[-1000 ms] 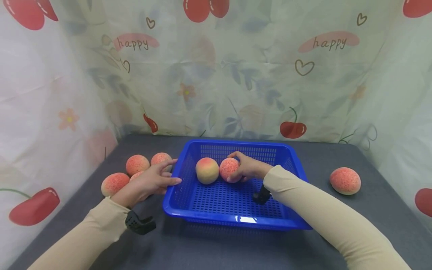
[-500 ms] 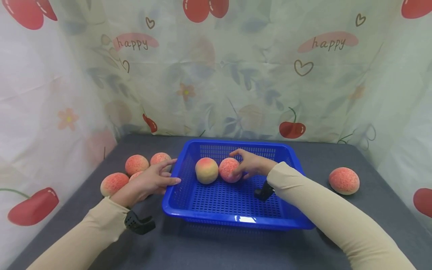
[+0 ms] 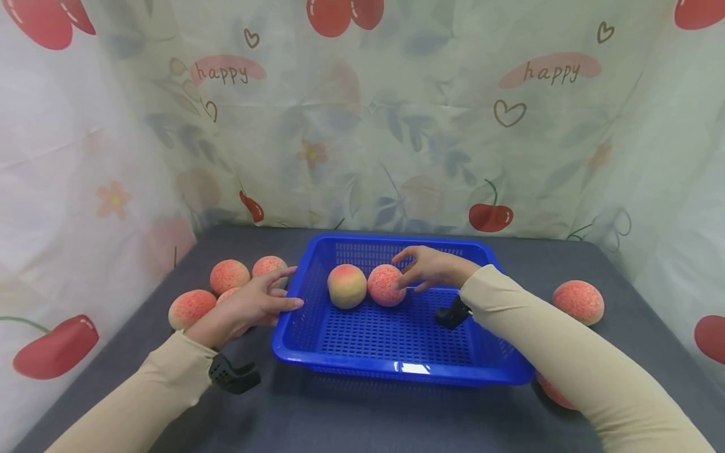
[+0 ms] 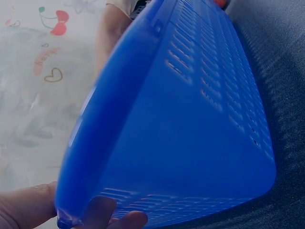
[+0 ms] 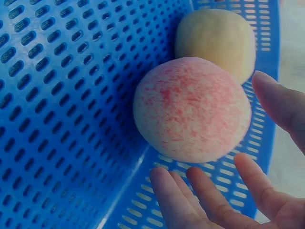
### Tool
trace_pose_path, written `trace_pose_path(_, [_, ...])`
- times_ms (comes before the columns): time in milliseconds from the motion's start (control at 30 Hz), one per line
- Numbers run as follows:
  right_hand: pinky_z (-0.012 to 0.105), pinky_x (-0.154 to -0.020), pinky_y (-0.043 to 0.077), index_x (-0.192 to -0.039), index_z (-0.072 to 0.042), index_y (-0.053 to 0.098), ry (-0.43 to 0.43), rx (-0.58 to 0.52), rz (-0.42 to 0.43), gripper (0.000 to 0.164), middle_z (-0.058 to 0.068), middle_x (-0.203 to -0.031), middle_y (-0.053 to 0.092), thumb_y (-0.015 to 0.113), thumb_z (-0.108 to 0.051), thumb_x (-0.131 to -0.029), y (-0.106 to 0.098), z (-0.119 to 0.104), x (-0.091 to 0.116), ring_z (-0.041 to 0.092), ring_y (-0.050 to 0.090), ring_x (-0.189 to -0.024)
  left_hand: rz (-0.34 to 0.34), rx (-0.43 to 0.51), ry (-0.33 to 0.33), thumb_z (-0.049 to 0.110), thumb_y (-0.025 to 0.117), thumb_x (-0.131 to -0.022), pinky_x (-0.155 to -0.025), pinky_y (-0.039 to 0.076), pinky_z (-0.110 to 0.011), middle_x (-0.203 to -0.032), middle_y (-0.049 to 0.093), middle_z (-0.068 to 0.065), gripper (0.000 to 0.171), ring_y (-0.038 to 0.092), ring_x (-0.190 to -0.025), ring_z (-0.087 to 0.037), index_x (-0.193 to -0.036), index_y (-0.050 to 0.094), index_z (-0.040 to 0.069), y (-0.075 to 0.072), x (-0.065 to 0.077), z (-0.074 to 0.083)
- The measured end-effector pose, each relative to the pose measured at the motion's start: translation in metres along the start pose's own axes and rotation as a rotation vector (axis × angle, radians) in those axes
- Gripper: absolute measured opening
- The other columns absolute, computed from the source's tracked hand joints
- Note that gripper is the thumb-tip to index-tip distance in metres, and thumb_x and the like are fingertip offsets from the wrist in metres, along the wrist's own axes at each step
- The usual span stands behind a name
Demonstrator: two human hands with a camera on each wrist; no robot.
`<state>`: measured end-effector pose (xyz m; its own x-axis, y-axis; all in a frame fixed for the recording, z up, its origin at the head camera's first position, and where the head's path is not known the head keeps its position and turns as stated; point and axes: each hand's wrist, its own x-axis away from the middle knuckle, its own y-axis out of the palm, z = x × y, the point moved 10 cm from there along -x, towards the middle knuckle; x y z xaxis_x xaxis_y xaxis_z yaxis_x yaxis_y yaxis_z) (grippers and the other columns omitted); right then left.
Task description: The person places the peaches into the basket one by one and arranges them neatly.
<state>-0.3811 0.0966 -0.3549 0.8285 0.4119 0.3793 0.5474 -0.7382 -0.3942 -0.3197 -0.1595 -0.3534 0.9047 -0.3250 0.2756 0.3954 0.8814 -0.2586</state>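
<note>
A blue plastic basket (image 3: 396, 372) with slotted walls stands mid-table. My left hand (image 3: 257, 305) holds its left rim, with the thumb (image 4: 28, 205) on one side of the rim and fingers on the outer wall. Inside the basket, a yellow peach with a red top (image 3: 347, 287) sits beside a pink speckled peach (image 3: 386, 285). Just right of the pink one is my right hand (image 3: 433, 267), its fingers spread around nothing. The right wrist view shows fingertips (image 5: 162, 179) near that pink peach (image 5: 193, 112), apart from it.
Several peaches lie on the dark table left of the basket, among them one peach (image 3: 192, 308) near my left wrist. To the right rests another peach (image 3: 579, 302), and a further peach (image 3: 555, 391) is partly hidden under my right sleeve (image 3: 566, 346). A printed curtain (image 3: 362, 126) encloses the table.
My right hand has let go of the pink peach in the basket and drawn back to the right and slightly up. The left hand stays at the rim.
</note>
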Motion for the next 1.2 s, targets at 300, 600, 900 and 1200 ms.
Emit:
trace_pose_path(300, [0.053,-0.104,0.043,-0.141,0.003,0.038,-0.053,0.015,-0.016,0.06,0.03,-0.141,0.043,0.066,-0.004,-0.088,-0.007,-0.014,0.012,0.038,0.047,-0.129,0.003,-0.006,-0.003,0.017,0.064,-0.094,-0.083,0.057,-0.047,-0.135,0.052,-0.03,0.078,0.067,-0.105,-0.033,-0.155,0.015,0.01,0.0,-0.001,-0.001])
trace_pose_path(600, [0.05,-0.101,0.047,-0.138,0.0,0.043,-0.141,0.004,-0.019,0.051,0.029,-0.138,0.047,0.063,-0.007,-0.092,-0.013,-0.033,0.034,0.035,0.054,-0.123,-0.002,-0.001,0.003,0.016,0.064,-0.094,-0.083,0.057,-0.047,-0.135,0.052,-0.031,0.078,0.067,-0.105,-0.033,-0.155,0.015,0.01,0.001,0.0,0.0])
trace_pose_path(900, [0.047,-0.099,0.049,-0.137,0.0,0.044,-0.214,-0.029,0.028,0.05,0.024,-0.134,0.053,0.064,-0.009,-0.093,-0.031,-0.044,0.063,0.027,0.059,-0.116,-0.015,0.004,0.018,0.015,0.063,-0.095,-0.083,0.057,-0.046,-0.134,0.052,-0.031,0.078,0.067,-0.105,-0.033,-0.155,0.013,0.009,0.003,0.0,0.002])
trace_pose_path(1200, [0.043,-0.097,0.051,-0.135,-0.001,0.045,-0.267,-0.089,0.089,0.048,0.022,-0.134,0.052,0.065,-0.01,-0.092,-0.053,-0.045,0.095,0.022,0.061,-0.112,-0.012,0.009,0.015,0.014,0.063,-0.095,-0.083,0.057,-0.047,-0.134,0.053,-0.031,0.078,0.067,-0.105,-0.034,-0.155,0.014,0.009,0.003,0.001,0.002])
